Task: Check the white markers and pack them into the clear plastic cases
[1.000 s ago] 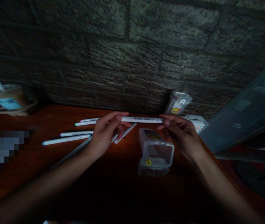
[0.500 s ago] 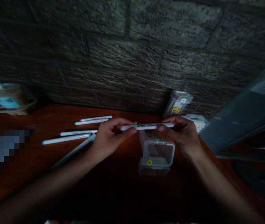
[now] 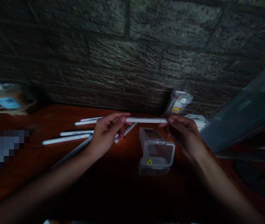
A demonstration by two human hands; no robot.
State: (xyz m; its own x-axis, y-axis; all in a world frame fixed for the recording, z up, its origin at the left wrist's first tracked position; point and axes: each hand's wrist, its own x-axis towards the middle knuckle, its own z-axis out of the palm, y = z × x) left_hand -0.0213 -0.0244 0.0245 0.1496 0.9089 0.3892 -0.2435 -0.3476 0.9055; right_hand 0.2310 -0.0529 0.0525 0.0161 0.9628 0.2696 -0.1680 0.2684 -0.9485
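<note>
I hold a white marker pen (image 3: 144,120) level above the table, one hand pinching each end. My left hand (image 3: 106,132) grips its left end with fingers and thumb closed. My right hand (image 3: 183,132) pinches the right end. Just below the pen lies an open clear plastic pen case (image 3: 155,152) on its side, mouth toward me. Several more white markers (image 3: 76,134) lie loose on the reddish-brown wooden table (image 3: 53,155) to the left of my left hand.
A brick wall (image 3: 132,62) closes off the back. A drink cup with a straw (image 3: 6,98) stands at far left. Two more clear pen cases (image 3: 178,102) sit against the wall at right. A grey slanted panel (image 3: 244,112) rises on the right.
The pen dipped lower toward the case half a second ago, with my hands closer together; now it is raised again and my hands are spread to its ends.
</note>
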